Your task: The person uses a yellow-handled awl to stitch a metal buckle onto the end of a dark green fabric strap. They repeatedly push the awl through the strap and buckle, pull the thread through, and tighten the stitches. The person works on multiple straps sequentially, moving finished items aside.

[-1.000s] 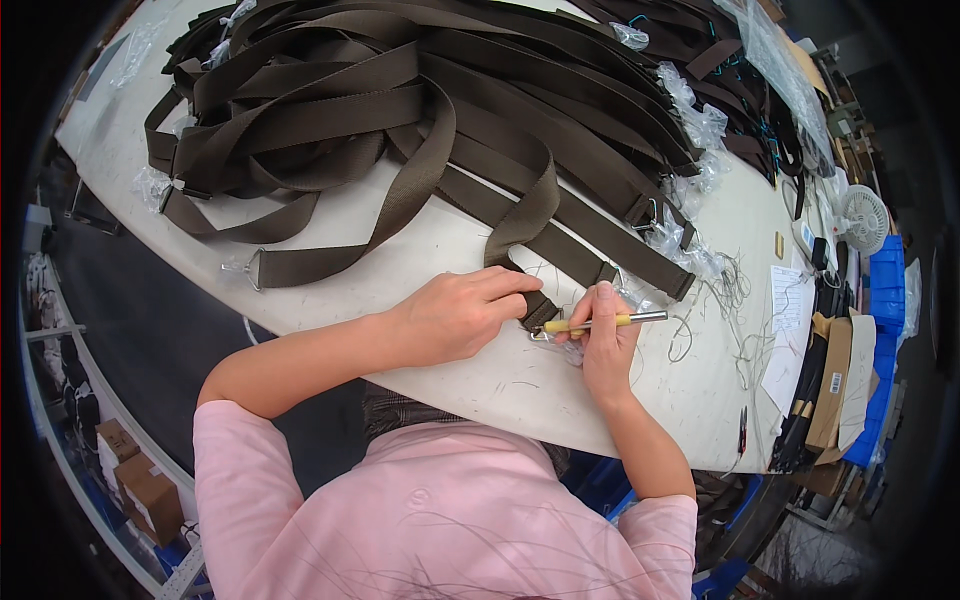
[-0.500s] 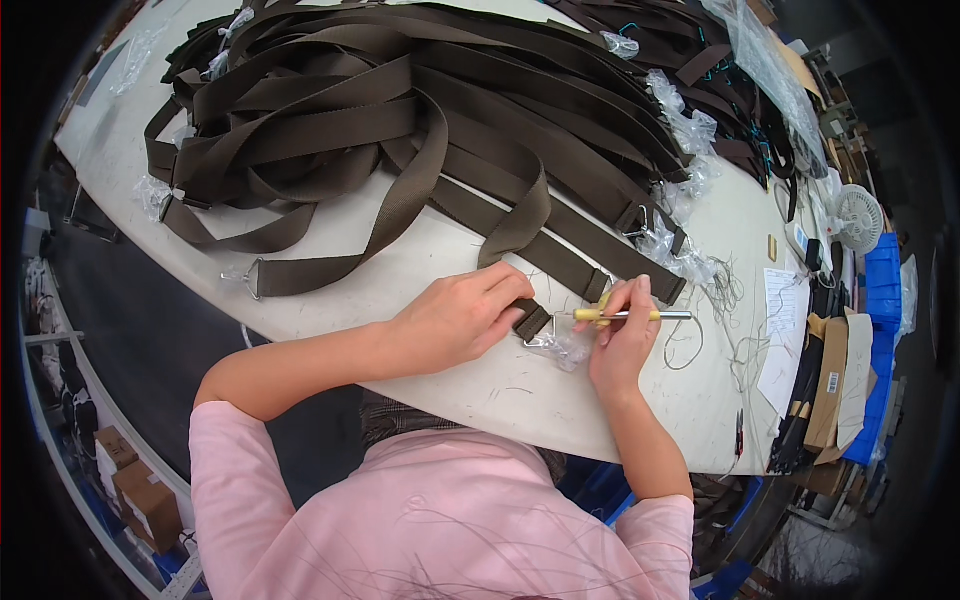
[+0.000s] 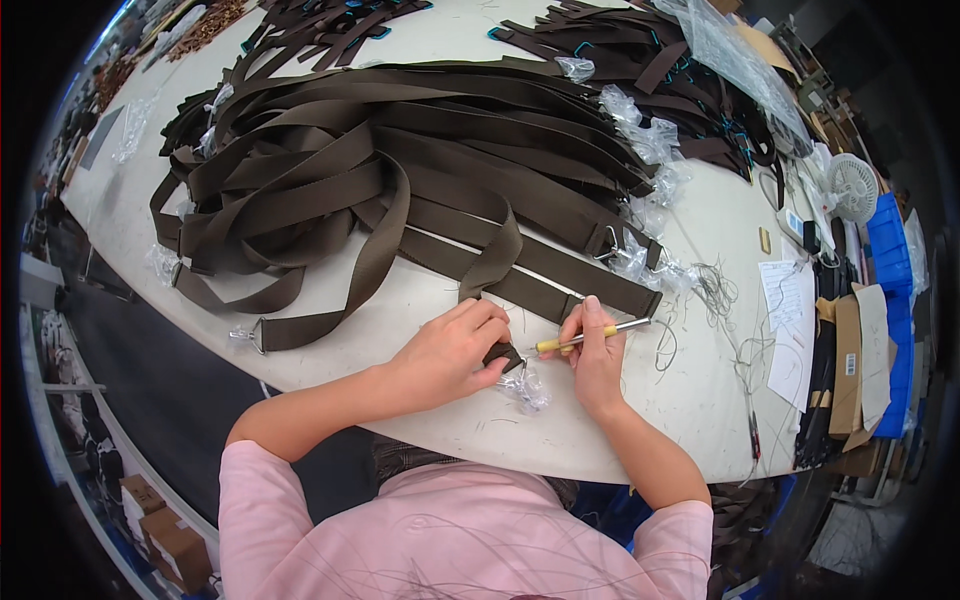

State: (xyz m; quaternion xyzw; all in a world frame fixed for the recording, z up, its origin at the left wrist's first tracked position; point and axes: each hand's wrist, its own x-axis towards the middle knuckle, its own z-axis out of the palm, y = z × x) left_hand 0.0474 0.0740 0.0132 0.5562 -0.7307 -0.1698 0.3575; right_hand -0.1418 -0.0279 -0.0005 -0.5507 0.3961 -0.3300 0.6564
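My left hand (image 3: 460, 350) pinches the folded end of a dark brown webbing strap (image 3: 505, 356) against the table. At that end hangs a metal buckle partly covered by crumpled clear plastic (image 3: 530, 391). Between the thumb and fingers of my right hand (image 3: 598, 365) is a yellow pen-like tool (image 3: 560, 344) with a silver metal end. Its thin tip points left, close by the strap end; whether they touch I cannot tell. Beyond my hands lies a large heap of the same brown straps (image 3: 320, 190), several ending in plastic-wrapped metal buckles.
Darker straps with blue edges (image 3: 640, 50) lie at the far right of the white table (image 3: 440, 430). Loose threads (image 3: 715, 290), paper sheets (image 3: 785, 320), a small white fan (image 3: 853, 187), an open cardboard box (image 3: 848, 365) and blue bins (image 3: 888, 260) are on the right.
The view has shifted, showing more of the table's far side. The yellow tool was nearly level and now slants, tip lower, nearer the strap end. Both hands keep their holds.
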